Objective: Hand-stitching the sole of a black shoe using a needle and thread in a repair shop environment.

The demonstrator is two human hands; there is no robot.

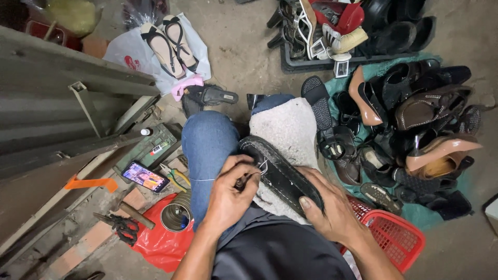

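Resting across the person's lap on a pale fleecy cloth (290, 127), the black sandal sole (280, 173) is a long, narrow, dark piece with a lighter line of stitching along its rim and a worn, dusty face turned up. Its long axis runs on a slant, one end up and away from the body near the left hand (228, 194), the other end down toward the right hand (332, 207). The left hand has its fingertips pressed together, pinching a small dark-handled tool (244, 180) whose thin metal hook (263, 166) meets the sole's edge right at the grip. The right hand is curled over the sole's nearer end, thumb on top and fingers wrapped beneath, clamping it down on the cloth. Just outside the left wrist lie one open tin can (176, 215) on a red plastic bag (161, 241), one phone (146, 176) with a lit screen, one pair of yellow-handled pliers (175, 177), one hammer (134, 213) and one pair of black shears (120, 226). Just beyond the right wrist sits one red mesh basket (397, 236). Farther out past the sole's far end, two strappy sandals (170, 45) lie on a white bag, and a heap of dark and tan shoes (415, 124), too many and too tangled to count, covers a green sheet.
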